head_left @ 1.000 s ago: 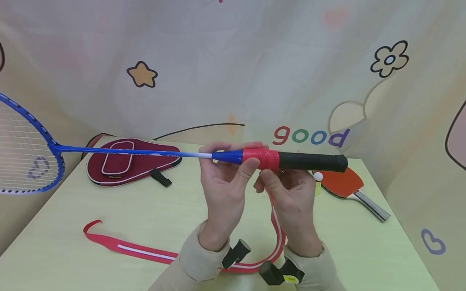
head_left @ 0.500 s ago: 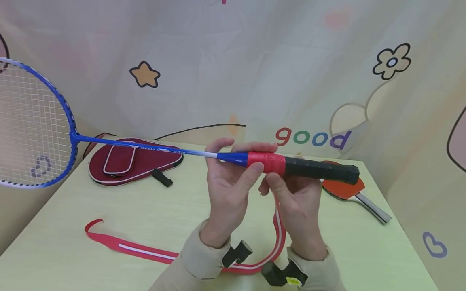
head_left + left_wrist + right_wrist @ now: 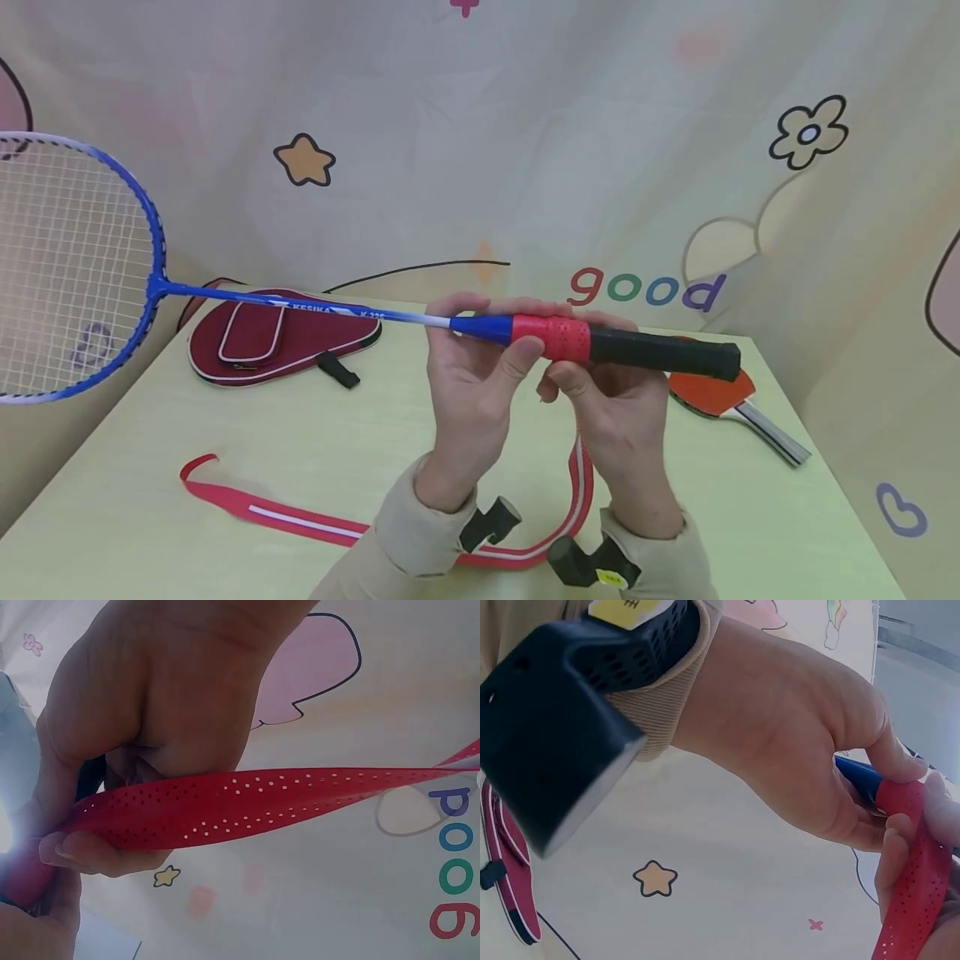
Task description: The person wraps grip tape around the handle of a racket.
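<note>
A blue badminton racket [image 3: 307,307] is held up over the table, its strung head at the left and black handle [image 3: 663,352] pointing right. Red perforated grip tape [image 3: 551,337] is wrapped round the handle's upper end, beside the blue cone. My left hand [image 3: 468,408] holds the racket there, thumb on the wrapped tape and fingers behind. My right hand [image 3: 626,433] pinches the tape just below the handle, some fingertips showing above it. In the left wrist view the tape [image 3: 247,806] runs out from the pinching fingers; its long tail [image 3: 300,521] lies across the table.
A maroon racket case [image 3: 300,337] with a black strap [image 3: 337,369] lies at the back left of the pale table [image 3: 300,433]. Behind my right hand is a red table tennis bat [image 3: 716,387]. A patterned cloth [image 3: 487,150] hangs behind.
The racket's head has risen and come further into view, while both hands shifted slightly right. More right fingertips now show above the handle. The small white ball beside the bat is now hidden.
</note>
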Motion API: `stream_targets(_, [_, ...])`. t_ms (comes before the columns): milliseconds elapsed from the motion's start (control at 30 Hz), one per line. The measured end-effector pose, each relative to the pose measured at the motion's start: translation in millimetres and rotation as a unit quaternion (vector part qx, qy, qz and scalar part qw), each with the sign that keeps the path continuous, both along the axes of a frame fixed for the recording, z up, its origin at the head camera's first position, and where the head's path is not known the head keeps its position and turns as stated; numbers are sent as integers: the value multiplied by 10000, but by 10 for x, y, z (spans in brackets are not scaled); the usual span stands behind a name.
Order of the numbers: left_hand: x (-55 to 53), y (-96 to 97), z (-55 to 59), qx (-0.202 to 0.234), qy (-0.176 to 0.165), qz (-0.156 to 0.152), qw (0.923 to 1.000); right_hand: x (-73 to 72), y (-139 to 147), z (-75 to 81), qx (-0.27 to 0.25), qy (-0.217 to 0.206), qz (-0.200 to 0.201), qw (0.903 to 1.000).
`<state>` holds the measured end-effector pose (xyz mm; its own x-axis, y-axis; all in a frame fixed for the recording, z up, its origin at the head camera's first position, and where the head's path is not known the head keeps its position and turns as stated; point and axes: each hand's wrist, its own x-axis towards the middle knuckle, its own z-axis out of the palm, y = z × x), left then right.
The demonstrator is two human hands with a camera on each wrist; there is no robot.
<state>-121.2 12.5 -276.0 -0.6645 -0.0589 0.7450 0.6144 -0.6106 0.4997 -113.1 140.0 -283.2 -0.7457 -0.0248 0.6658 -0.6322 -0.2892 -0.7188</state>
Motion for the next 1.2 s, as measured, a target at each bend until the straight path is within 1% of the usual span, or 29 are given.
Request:
stream_targets(100, [-2,-10,0,-60,-7,43,10000,3,-2,-11,51,-45,-108,9999])
stream_targets(267, [-4,-18,-2,-85,-119,80,9999,-23,-5,-17,-100,61,109,9999])
stream_targets(333, [-6,-13,-2,-69,-170,100,9998,-29,-3,-14,-136,81,119,9998])
stream_targets(567, [-16,5,1,-111,-171,132,9997,-13,-6,-18,-130,-106,-224,9996])
stream_targets(667, [-22,15,-4,-48,-117,22,9999,-12,-7,-18,-127,-77,-284,9995])
stream_targets(833, [-30,23,-11,88,150,-436,9989,10,8,-16,-126,-84,-308,9994])
stream_targets(900, [-32,17,-14,59,246,-469,9986,15,21,-18,-2,-140,-296,9995])
stream_targets(1033, [-32,7,-18,67,280,-188,9994,-1,49,-24,459,-216,-180,9985])
stream_targets(1100, [-34,5,-20,94,251,-28,9996,-4,59,-23,757,-320,-196,9964])
stream_targets(1200, [-42,2,-26,79,197,198,9996,-6,70,-24,1033,-548,-199,9929])
